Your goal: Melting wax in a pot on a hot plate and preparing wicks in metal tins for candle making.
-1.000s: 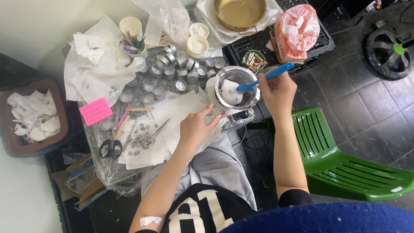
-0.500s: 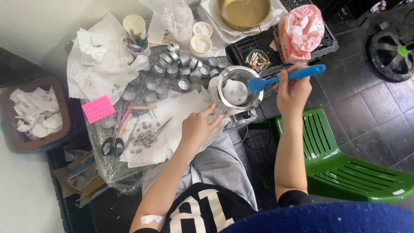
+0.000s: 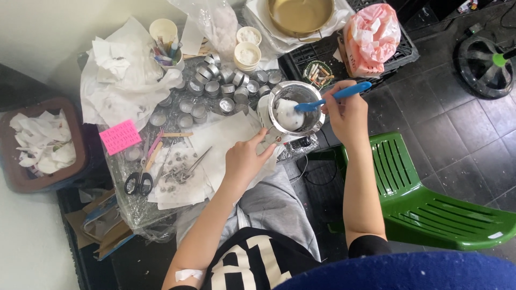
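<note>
Carefully: your left hand rests fingers spread on the white paper sheet, only its fingertips near the round steel pot at the surface edge. Your right hand grips the blue plastic spatula, dipped into white wax. The unsteadied pot could tip off; a hard stir could cause it. Half a second ago the spatula was lifted above the rim.

The right hand has tilted the blue spatula down again, its blade now dipping into the metal pot from three o'clock.
</note>
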